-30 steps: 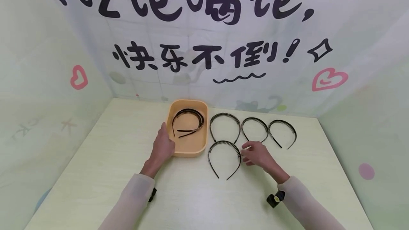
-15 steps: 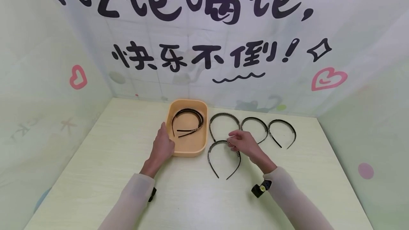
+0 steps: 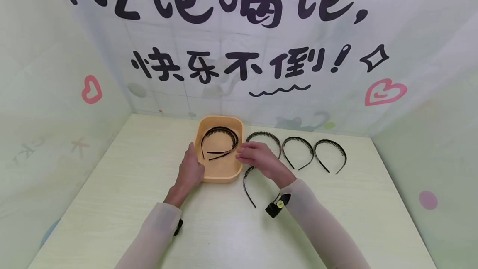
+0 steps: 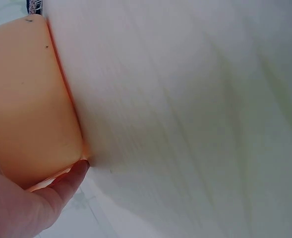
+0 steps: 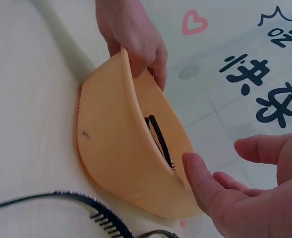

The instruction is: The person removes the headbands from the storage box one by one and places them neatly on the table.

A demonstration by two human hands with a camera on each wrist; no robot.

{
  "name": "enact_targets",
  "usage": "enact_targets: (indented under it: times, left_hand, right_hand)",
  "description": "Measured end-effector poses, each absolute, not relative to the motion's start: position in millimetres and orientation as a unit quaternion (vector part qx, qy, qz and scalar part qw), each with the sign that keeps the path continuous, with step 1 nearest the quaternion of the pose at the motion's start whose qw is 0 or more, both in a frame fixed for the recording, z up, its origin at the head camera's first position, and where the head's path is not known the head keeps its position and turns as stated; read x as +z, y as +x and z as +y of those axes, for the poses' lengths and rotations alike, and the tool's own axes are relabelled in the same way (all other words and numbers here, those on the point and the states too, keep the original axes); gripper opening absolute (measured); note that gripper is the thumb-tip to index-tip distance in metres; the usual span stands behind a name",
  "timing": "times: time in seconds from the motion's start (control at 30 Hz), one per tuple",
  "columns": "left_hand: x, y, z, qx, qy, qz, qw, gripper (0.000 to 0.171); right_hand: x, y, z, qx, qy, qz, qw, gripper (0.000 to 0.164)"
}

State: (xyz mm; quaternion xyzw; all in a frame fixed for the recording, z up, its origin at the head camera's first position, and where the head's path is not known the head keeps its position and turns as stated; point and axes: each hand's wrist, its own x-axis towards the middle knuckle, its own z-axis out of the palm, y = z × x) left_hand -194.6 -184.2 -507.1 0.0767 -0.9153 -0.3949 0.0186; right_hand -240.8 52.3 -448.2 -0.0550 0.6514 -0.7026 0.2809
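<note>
An orange plastic box [image 3: 223, 173] stands near the back of the table, with black toothed headbands [image 3: 220, 130] lying in it. My left hand [image 3: 189, 171] grips its left side; the right wrist view shows this hand [image 5: 136, 42] bent over the rim. My right hand [image 3: 259, 159] hovers by the box's right rim, holding nothing. Its fingers and thumb stand apart in the right wrist view. Beneath my right forearm and hand lies a headband [image 3: 247, 192], partly hidden. Another headband [image 3: 263, 134] just behind is also partly covered.
To the right, two more black headbands lie in the back row: one headband [image 3: 297, 138] in the middle and one headband [image 3: 330, 142] at the end. A printed sheet [image 3: 231, 99] rises behind the table, with sheets at both sides.
My right hand has moved left, from beside the front headband, across it, to the box's right rim. My left hand, the box and the headbands have stayed put.
</note>
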Motion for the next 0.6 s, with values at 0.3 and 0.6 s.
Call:
enact_targets:
  times: [0.3, 0.6]
  left_hand:
    - [-507.3, -194.3, -183.8, -0.388, 0.079, -0.918, 0.014, 0.074]
    - [-504.6, -193.6, -184.0, -0.385, 0.079, -0.919, 0.011, 0.074]
  right_hand:
    - [-447.7, -248.6, 11.3, -0.758, 0.04, 0.558, 0.334, 0.059]
    - [-456.2, -257.4, -16.2, -0.734, 0.091, 0.59, 0.323, 0.079]
